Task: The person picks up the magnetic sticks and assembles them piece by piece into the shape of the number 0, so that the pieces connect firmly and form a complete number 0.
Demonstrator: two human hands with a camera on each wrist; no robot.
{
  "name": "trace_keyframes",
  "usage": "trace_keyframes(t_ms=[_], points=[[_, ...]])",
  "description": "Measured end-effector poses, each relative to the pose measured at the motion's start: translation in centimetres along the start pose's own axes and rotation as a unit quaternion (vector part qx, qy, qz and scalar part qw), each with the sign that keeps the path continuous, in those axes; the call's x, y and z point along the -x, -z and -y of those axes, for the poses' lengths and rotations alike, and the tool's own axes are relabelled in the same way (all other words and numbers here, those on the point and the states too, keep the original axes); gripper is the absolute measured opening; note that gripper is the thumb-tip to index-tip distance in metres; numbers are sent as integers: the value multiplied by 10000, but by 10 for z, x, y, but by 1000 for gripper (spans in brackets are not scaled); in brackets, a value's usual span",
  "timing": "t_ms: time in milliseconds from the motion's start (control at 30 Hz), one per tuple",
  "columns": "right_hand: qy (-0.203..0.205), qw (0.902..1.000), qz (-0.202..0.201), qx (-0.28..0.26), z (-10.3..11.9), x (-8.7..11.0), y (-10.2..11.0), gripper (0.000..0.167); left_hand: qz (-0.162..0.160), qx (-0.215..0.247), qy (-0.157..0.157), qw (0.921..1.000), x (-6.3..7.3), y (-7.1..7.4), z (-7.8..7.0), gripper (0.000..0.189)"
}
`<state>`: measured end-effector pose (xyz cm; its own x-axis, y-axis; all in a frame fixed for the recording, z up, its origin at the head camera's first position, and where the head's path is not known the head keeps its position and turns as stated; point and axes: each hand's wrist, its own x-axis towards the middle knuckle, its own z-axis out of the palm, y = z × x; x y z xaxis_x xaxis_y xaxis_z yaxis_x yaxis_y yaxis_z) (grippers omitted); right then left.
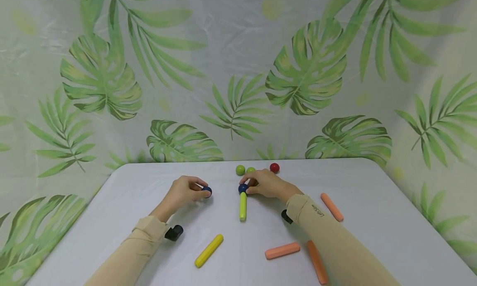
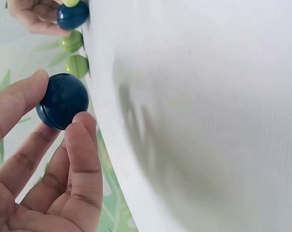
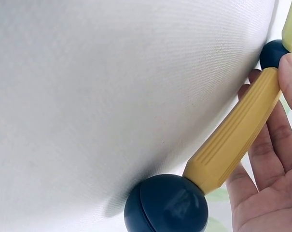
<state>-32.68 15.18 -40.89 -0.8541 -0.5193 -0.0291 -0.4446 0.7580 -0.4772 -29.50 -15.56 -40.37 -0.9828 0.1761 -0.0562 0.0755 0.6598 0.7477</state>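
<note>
Right now the fingers of my left hand (image 1: 185, 190) are pinching a first blue ball (image 1: 207, 191), and my right hand (image 1: 266, 183) grips a second blue ball (image 1: 243, 189) with thumb and fingers, at three o'clock from the first. A lime stick (image 1: 243, 207) touches that second ball at six o'clock, lying on the white surface (image 1: 231, 230). Seen from my right wrist, a mustard stick (image 3: 235, 128) also meets it and runs toward seven o'clock, ending against a third blue ball (image 3: 166, 205); both are hidden in the head view.

Taking the second ball as the dial's centre, one green ball (image 1: 240, 170) sits at twelve o'clock, another green ball (image 1: 251, 169) at one, partly covered by my hand, and a red ball (image 1: 274, 167) at two. Farther off, a yellow stick (image 1: 209, 250) lies at seven o'clock, one salmon stick (image 1: 282, 250) at five, an orange stick (image 1: 317, 262) at four, just beside my right sleeve (image 1: 337, 240), and another salmon stick (image 1: 332, 207) at three
</note>
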Motion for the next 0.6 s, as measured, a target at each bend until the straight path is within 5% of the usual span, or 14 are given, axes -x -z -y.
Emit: trace_keyframes(t_ms=[600], points=[[-73,10000,-11,-28,-2,-2,-1,31,370,-325,-778,9957,34,-19,-28,27]])
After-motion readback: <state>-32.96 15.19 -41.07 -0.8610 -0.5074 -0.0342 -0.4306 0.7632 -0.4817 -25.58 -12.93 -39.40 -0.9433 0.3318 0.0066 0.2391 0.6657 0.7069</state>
